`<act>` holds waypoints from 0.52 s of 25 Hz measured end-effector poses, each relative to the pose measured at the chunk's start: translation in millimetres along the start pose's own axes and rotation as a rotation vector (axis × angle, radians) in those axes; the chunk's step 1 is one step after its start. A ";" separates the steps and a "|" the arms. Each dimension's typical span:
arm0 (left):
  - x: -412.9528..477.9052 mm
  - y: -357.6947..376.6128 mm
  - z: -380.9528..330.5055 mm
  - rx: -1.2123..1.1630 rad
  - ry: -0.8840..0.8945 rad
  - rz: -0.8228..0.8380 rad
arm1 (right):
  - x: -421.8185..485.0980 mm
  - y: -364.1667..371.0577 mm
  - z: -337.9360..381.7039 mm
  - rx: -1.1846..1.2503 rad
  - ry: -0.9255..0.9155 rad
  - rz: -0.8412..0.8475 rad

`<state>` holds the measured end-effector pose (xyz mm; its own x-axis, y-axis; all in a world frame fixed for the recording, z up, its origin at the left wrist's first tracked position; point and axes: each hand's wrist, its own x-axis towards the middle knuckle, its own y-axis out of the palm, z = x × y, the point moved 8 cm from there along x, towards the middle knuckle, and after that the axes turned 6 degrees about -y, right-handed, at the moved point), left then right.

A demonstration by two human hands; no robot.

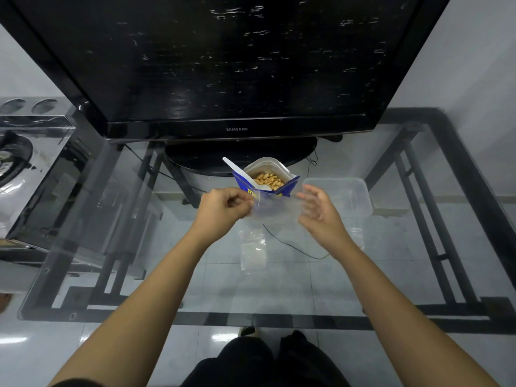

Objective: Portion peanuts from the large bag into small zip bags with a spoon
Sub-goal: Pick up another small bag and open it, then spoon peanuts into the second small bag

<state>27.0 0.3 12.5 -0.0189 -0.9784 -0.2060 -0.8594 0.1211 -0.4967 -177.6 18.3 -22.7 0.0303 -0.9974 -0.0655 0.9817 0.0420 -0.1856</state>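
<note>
Clear, limp small zip bag above the glass counter, in front of the open blue foil large bag holding tan peanuts and a white plastic spoon. My left grip pinches its left edge. My right grip, fingers loosely curved, meets the right edge; I cannot tell whether it pinches.

Both bare forearms reach forward from the bottom edge, left forearm and right forearm, converging toward the middle. Hands are level and near each other. On the left hand, the back faces up and the fingers are curled in, with thumb and fingertips pinching the left edge of a small clear plastic zip bag. On the right hand, the palm is turned inward to the left, fingers spread and loosely curved, tips at the bag's right edge. Contact there is unclear, no grip visible. Both wrists are roughly straight.
</note>
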 end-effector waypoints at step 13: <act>20.2 12.8 -4.2 -0.168 -0.063 0.104 | 14.4 36.1 44.9 -0.585 -0.495 0.020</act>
<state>13.4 -18.6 5.5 -0.0845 -0.9488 -0.3042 -0.9278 0.1862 -0.3231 -133.3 2.8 13.6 0.2630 -0.9005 0.3464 0.7250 -0.0524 -0.6867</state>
